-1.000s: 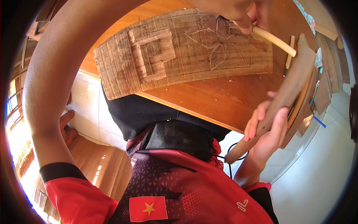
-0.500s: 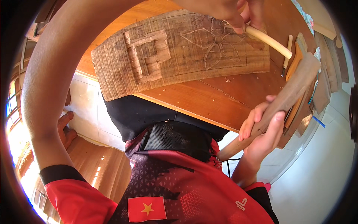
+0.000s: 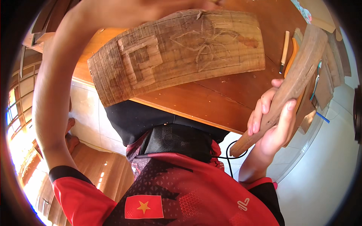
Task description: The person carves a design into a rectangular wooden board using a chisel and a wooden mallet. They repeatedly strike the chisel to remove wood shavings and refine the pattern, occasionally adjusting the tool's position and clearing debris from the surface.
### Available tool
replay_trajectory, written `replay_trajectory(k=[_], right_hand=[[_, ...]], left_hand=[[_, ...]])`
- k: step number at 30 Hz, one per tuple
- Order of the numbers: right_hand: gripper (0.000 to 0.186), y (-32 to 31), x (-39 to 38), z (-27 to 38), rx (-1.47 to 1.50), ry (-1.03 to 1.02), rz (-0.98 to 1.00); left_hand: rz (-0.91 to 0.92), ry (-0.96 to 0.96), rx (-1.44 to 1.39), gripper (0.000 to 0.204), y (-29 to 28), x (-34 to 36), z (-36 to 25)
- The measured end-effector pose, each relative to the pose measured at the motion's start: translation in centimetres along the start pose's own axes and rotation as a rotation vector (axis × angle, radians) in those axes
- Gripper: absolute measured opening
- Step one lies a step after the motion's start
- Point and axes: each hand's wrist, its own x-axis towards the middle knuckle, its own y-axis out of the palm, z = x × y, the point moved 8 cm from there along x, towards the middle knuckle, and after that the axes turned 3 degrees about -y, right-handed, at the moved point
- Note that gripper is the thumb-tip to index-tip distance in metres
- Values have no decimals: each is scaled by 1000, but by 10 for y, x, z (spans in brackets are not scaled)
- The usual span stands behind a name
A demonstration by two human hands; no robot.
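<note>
Here, the right hand (image 3: pixel 278 132) clasps a wooden club (image 3: pixel 296 77) low, presumably for leverage; the left hand (image 3: pixel 192 4), cropped above, I cannot judge; a carved board (image 3: pixel 175 56) overhangs the surface (image 3: pixel 211 101), likely for easy reach.

No words I can read; the jersey (image 3: pixel 211 188), bottom of the frame, bears a yellow-starred red patch (image 3: pixel 152 207) and white looped emblem (image 3: pixel 243 204); the carved board (image 3: pixel 177 62), upper centre, a blocky letter-like figure (image 3: pixel 129 64).

The red shirt (image 3: pixel 217 192) has dark patterning (image 3: pixel 156 175) and a black left cuff (image 3: pixel 69 173). It bears a yellow-starred flag (image 3: pixel 144 206) and pale mark (image 3: pixel 243 204).
</note>
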Motion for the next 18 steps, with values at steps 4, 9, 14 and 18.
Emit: replay_trajectory(k=[4, 9, 14, 18], right_hand=[[59, -2, 19, 4, 34, 18, 75], [54, -9, 42, 4, -31, 6, 190], [55, -13, 59, -2, -19, 28, 265], [57, -9, 73, -13, 53, 58, 329]], left_hand=[[-191, 269, -87, 15, -3, -31, 5], [-249, -53, -176, 14, -15, -49, 10], [-309, -106, -205, 13, -15, -37, 10], [-191, -160, -68, 19, -14, -6, -7]])
